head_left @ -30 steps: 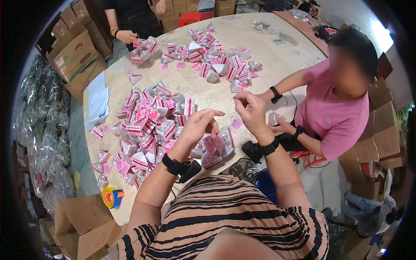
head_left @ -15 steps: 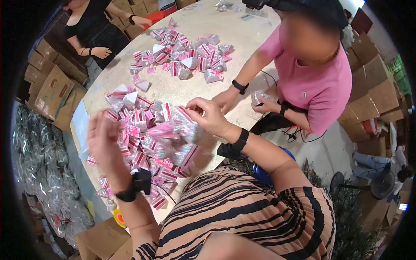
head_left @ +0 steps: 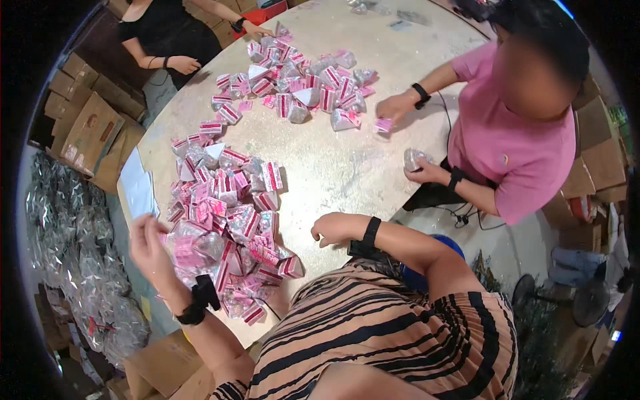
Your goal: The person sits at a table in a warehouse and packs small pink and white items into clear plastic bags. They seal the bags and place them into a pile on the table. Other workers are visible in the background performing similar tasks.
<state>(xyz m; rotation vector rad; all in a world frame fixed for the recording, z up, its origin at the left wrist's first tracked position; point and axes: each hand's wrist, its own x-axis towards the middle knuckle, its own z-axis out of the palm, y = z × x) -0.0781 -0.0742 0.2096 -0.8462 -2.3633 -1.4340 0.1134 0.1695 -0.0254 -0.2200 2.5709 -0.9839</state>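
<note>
Left hand (head_left: 150, 250): released, fingers loosely bent, at the left side of a heaped pile of clear plastic, pyramid-shaped packets with pink-and-white striped card tops (head_left: 243, 220). Slightly blurred bunch of pink-and-clear packets (head_left: 200, 247) just right of its fingers; contact cannot be told. Right hand (head_left: 337, 229): fingers curled downward, near the tabletop's near edge, right of the pile and apart from it; grip hidden, cannot tell if it holds anything. Black straps on both wrists.

Pile lies between the 2 hands, mostly beyond them, on a pale, curved-edge table (head_left: 320, 173). Pale blue-white sheets (head_left: 139, 187) at the left rim. Beyond, a 2nd cluster of similar packets (head_left: 293, 80). At right, co-worker in pink shirt (head_left: 513, 143): 1 hand with small pink card (head_left: 383, 125), the other with clear silvery packet (head_left: 415, 159). Far side: person in black top (head_left: 170, 43), 1 arm extended toward the cluster.
</note>
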